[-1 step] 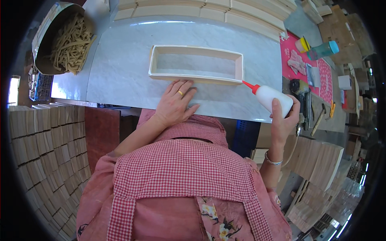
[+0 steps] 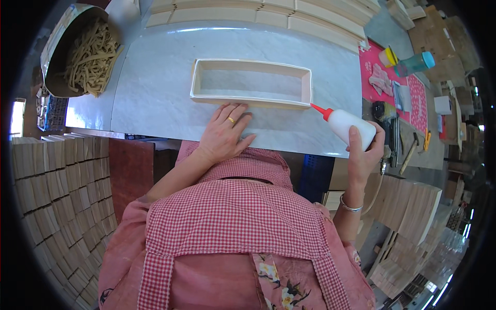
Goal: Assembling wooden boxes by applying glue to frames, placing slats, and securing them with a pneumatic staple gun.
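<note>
Frame of pale wood [image 2: 253, 103], rectangular and without visible bottom panel, is seated on the grey marbled worktop [image 2: 160, 119], near the middle, with its long side roughly parallel to the front edge. A whitish line is seen along its upper rim.

Left hand [image 2: 226, 133]: laid palm down at the worktop's front edge. Fingers extended and slightly spread, thumb set apart to the right; nothing is gripped. Fingertips are placed at the frame's near long wall; whether it is pressed cannot be told.

Right hand [image 2: 367, 147]: fingers wrapped around a white squeeze bottle [image 2: 349, 127], thumb laid along its side. Bottle is held tilted over the worktop's front right corner. Tip of its red nozzle [image 2: 322, 110] is located at the frame's near right corner; contact cannot be confirmed.

Surroundings: long pale wooden pieces [image 2: 222, 15] are stacked along the worktop's far edge. Curled tan strips [image 2: 95, 59] are contained in a bin [image 2: 51, 59] by the left end. Beyond the right edge, a hammer [image 2: 409, 153] and a teal-lidded bottle [image 2: 413, 65] are noted.
</note>
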Tool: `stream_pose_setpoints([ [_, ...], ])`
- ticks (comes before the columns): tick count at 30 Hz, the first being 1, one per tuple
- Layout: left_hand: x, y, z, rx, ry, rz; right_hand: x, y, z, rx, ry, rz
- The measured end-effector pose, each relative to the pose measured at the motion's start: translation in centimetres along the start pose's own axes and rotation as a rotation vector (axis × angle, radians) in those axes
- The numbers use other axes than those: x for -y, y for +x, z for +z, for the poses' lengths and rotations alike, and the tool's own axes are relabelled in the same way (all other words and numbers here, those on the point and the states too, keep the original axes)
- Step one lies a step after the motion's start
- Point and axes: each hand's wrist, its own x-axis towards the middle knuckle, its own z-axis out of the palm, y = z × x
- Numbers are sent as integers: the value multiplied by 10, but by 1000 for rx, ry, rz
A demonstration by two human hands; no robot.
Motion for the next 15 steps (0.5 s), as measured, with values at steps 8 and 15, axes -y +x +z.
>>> stream_pose_setpoints([
  [8, -4, 4, -3, -2, -17, -3, -32, 36, 16, -199, 198, 56],
  [15, -7, 3, -2, 11, 17, -7, -92, 168, 20, -413, -45, -127],
])
